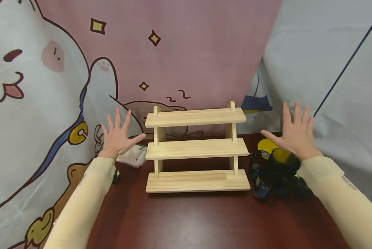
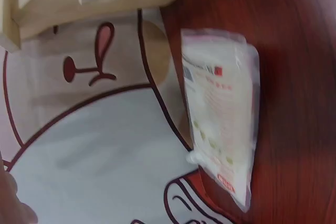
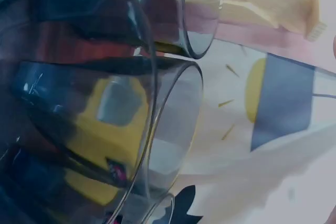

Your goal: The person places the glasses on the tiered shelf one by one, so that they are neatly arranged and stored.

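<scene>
Both hands are raised with fingers spread and nothing in them. My left hand [image 1: 115,136] is up at the left of a three-tier wooden shelf [image 1: 197,148], above a clear plastic packet [image 1: 134,156] with a white, printed content. In the left wrist view the packet [image 2: 220,114] lies on the table beside the printed cloth. My right hand [image 1: 297,136] is held over a cluster of dark tinted glasses [image 1: 261,185] right of the shelf. Close up in the right wrist view, the rim and wall of a glass [image 3: 176,119] show, with others around it.
The shelf stands on a dark red-brown table [image 1: 198,221]. A cloth [image 1: 204,52] printed with cartoon figures hangs behind and at the left. Pale cloth [image 1: 338,86] hangs at the right. A small dark object [image 1: 116,177] sits by the left sleeve.
</scene>
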